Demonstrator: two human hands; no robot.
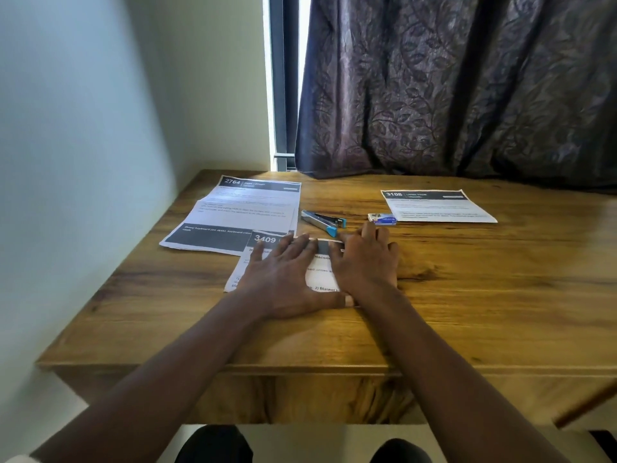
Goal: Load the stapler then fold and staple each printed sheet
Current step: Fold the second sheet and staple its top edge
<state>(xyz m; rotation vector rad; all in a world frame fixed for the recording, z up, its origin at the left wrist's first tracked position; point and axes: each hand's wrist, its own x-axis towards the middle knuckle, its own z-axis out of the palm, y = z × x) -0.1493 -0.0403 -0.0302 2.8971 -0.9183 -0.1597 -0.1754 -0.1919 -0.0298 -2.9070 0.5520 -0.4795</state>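
A folded printed sheet headed 3409 [319,277] lies flat on the wooden table [467,295] in front of me. My left hand [283,279] presses on its left half with straight, spread fingers. My right hand [365,262] presses flat along its right edge. Just behind the hands lies a blue and silver stapler [323,221], and a small staple box [382,218] sits to its right. A stack of unfolded sheets headed 2764 [240,215] lies at the back left. A folded sheet headed 3108 [437,206] lies at the back right.
A dark patterned curtain [450,95] hangs behind the table and touches its back edge. A pale wall [83,145] runs along the left side. The table's front edge is near my forearms.
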